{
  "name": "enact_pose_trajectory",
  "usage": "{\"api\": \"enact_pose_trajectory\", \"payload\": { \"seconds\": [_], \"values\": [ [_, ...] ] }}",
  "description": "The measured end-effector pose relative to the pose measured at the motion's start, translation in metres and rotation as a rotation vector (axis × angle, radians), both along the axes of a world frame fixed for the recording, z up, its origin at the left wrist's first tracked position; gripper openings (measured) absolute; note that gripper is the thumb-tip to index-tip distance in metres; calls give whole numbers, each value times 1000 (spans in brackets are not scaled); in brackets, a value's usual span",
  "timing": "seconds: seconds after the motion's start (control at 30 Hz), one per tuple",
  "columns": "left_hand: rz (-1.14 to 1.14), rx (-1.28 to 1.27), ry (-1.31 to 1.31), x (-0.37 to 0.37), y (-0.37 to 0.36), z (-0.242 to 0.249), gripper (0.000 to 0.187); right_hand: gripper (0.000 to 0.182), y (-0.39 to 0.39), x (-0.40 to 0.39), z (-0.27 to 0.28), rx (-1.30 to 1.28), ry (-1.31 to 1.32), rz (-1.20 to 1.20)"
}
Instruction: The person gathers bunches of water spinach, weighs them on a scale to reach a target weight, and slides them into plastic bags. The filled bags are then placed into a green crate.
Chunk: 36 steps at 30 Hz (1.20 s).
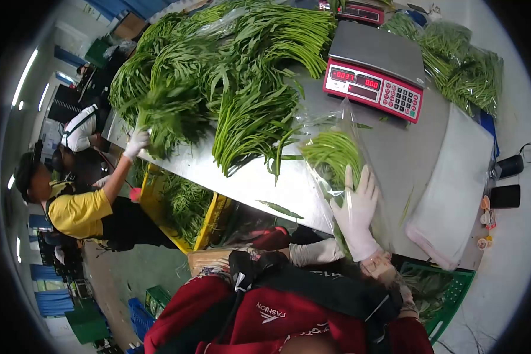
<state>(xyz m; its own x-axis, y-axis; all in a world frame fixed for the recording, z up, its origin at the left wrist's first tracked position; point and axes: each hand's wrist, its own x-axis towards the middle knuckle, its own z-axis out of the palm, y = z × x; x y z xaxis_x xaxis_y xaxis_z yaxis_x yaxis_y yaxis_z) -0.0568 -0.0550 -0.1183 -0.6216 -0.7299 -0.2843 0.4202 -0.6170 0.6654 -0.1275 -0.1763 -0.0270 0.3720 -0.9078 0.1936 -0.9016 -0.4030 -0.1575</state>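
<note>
A clear plastic bag (326, 171) with a bundle of leafy green stems (333, 152) lies at the table's near edge. My right hand (359, 206), in a white glove, rests on the bundle with its fingers stretched out and spread; clear film shows around it. My left hand (317, 252), also gloved, is at the bag's near end, its fingers closed at the bag's edge and partly hidden. Left of the bag lie loose bundles of the same greens (251, 121). Beyond it stands a red-and-grey digital scale (374, 71) with lit red digits.
A stack of clear bags (454, 183) lies on the right of the metal table (389, 144). Filled bags of greens (460, 59) are at the far right. A yellow crate (205, 223) and a green crate (457, 298) flank me. A co-worker in yellow (79, 209) handles greens on the left.
</note>
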Motion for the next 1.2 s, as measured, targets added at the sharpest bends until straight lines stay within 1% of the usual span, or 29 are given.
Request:
{"api": "enact_pose_trajectory", "payload": {
  "seconds": [0.03, 0.07, 0.1, 0.13, 0.2, 0.23, 0.3, 0.33, 0.37, 0.4, 0.47, 0.5, 0.6, 0.63, 0.67, 0.73, 0.77, 0.87, 0.9, 0.93, 1.0, 1.03, 1.07, 1.1, 1.13, 1.17, 1.2],
  "values": [
    [-79, -249, -264, 2, 0, 16, 36, 84, -12, 9, -6, 11, 8, -27],
    [-330, -617, -600, 10, -9, 29, 36, 86, -24, 17, -8, 27, 11, -62],
    [-299, -674, -582, 8, -15, 41, 37, 88, -43, 25, -5, 39, -132, -40],
    [-243, -780, -660, 5, -17, 43, 39, 87, -46, 25, -2, 40, -144, -18],
    [-403, -731, -707, 8, -23, 42, 41, 85, -52, 24, 2, 27, -167, 27],
    [-548, -681, -814, 10, -30, 64, 40, 80, -50, 17, -3, 11, -235, 75],
    [-838, -558, -1018, 23, -41, 111, 39, 76, -35, -3, -4, -52, -316, 187],
    [-761, -660, -1053, 32, -40, 123, 38, 74, -24, -11, -1, -78, -354, 241],
    [-681, -764, -1086, 43, -38, 132, 38, 67, -13, -18, 3, 1, -393, 266],
    [-601, -867, -1117, 49, -39, 139, 38, 65, -13, -20, 2, -6, -391, 297],
    [90, -1311, -908, 46, -47, 148, 36, 61, -13, -24, -6, -19, -392, 361],
    [212, -1545, -1052, 38, -57, 161, 32, 57, -15, -22, -4, -70, -433, 407],
    [108, -1809, -1165, 28, -89, 137, 29, 56, -21, -18, -5, -50, -409, 463],
    [147, -1717, -1043, 26, -95, 129, 29, 56, -22, -17, -5, -67, -366, 461],
    [144, -1696, -1007, 24, -96, 122, 29, 56, -23, -17, -3, -90, -346, 485],
    [132, -1648, -937, 23, -94, 125, 30, 56, -26, -17, 0, -131, -307, 531],
    [219, -1647, -886, 24, -90, 128, 29, 52, -32, -10, 2, -109, -245, 486],
    [63, -1709, -725, 19, -77, 169, 29, 48, -43, 12, 16, -50, -113, 418],
    [98, -1843, -712, 15, -70, 169, 29, 46, -45, 19, 17, -68, -115, 429],
    [14, -1859, -704, 12, -67, 167, 31, 47, -46, 26, 18, -12, -29, 425],
    [14, -1868, -698, 5, -64, 161, 33, 48, -46, 37, 17, 112, 140, 413],
    [9, -1820, -667, 1, -65, 153, 34, 52, -51, 40, 4, 52, 204, 407],
    [3, -1766, -635, -3, -64, 143, 34, 54, -54, 41, -9, 61, 160, 354],
    [-5, -1718, -606, -4, -64, 144, 35, 55, -57, 43, -12, 66, 116, 298],
    [-1, -1766, -623, -2, -64, 147, 35, 57, -60, 45, -13, 62, 70, 243],
    [3, -1814, -639, 1, -63, 150, 35, 58, -58, 42, -15, 34, -2, 270],
    [7, -1860, -654, 4, -63, 154, 36, 58, -52, 38, -11, 2, -20, 293]
  ]
}}
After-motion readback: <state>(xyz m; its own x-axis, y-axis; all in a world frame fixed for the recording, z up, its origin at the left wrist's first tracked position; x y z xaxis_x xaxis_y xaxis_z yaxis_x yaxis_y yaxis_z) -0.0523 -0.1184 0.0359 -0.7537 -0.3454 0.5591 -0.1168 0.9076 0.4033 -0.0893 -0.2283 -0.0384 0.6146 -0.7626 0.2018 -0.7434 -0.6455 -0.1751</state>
